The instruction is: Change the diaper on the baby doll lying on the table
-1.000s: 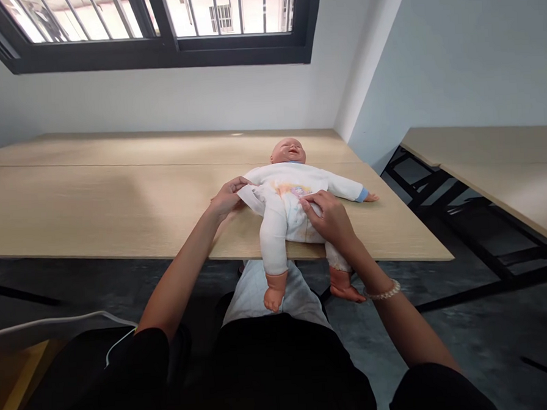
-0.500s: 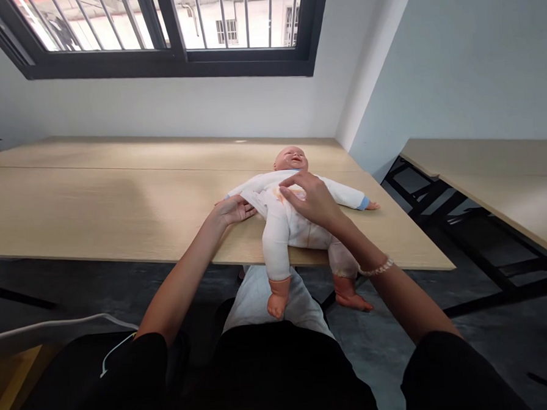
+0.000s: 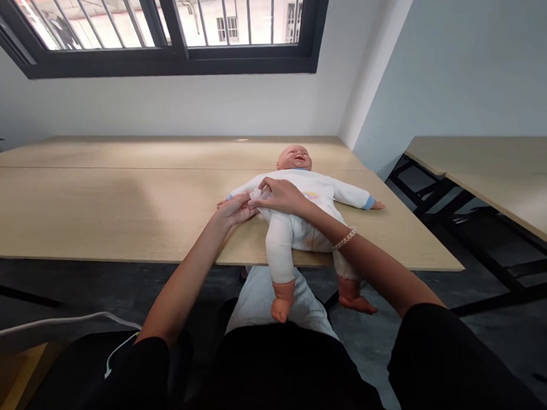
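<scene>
The doll (image 3: 302, 233) lies face-up on the table (image 3: 163, 198). Beside its right hip my right hand (image 3: 283, 196) pinches the flap (image 3: 255, 195); my left hand (image 3: 235, 210) meets it, grip unclear. I'd tug gently, the flap flat.

The smooth plastic baby doll (image 3: 281, 232) has a pale pink head (image 3: 295, 157) and orange-brown feet (image 3: 283, 302). Its soft white cloth top (image 3: 322, 183) ends in light-blue cuffs (image 3: 370, 202); a yellow and pink patch (image 3: 312, 195) marks its midriff. The flat wooden counter (image 3: 94, 208) is pale beige, faintly grained. The beaded bracelet (image 3: 345, 238) is whitish, the rectangular window frame (image 3: 248, 65) dark grey.
</scene>
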The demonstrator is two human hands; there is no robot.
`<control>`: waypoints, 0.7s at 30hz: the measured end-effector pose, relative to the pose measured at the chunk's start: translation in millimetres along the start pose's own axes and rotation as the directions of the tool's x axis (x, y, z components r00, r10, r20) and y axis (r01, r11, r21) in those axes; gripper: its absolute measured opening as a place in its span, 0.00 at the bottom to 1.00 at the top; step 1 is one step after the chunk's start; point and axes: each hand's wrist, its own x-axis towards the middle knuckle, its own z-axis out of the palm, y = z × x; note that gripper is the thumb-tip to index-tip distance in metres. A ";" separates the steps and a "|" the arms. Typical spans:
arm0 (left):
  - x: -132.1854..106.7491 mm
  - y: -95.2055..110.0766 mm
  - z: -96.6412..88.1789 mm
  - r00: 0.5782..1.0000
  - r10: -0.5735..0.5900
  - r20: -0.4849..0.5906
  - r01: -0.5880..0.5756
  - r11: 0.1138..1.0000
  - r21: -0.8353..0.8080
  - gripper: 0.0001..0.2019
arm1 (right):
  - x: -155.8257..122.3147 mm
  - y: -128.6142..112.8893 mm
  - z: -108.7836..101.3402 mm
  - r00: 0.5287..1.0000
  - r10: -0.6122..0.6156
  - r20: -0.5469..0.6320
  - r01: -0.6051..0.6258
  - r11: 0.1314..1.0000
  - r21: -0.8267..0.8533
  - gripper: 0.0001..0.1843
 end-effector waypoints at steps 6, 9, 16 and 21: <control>-4.5 2.0 2.4 0.998 -0.006 -0.063 0.009 0.998 0.055 0.05 | 5.0 9.6 6.2 0.995 0.024 -0.093 -0.009 0.987 0.160 0.05; -4.8 2.8 3.0 0.997 -0.002 -0.079 0.007 0.998 0.059 0.05 | 6.4 12.0 6.8 0.991 0.049 -0.123 -0.023 0.978 0.208 0.03; -8.5 5.5 6.1 0.998 0.038 -0.050 -0.036 0.998 0.053 0.07 | 4.3 14.2 5.1 0.957 0.201 -0.209 -0.189 0.979 0.075 0.04; -19.5 4.4 16.2 0.949 0.089 0.302 -0.181 0.939 0.291 0.14 | 8.5 15.6 1.9 0.990 0.103 -0.098 -0.110 0.991 -0.078 0.08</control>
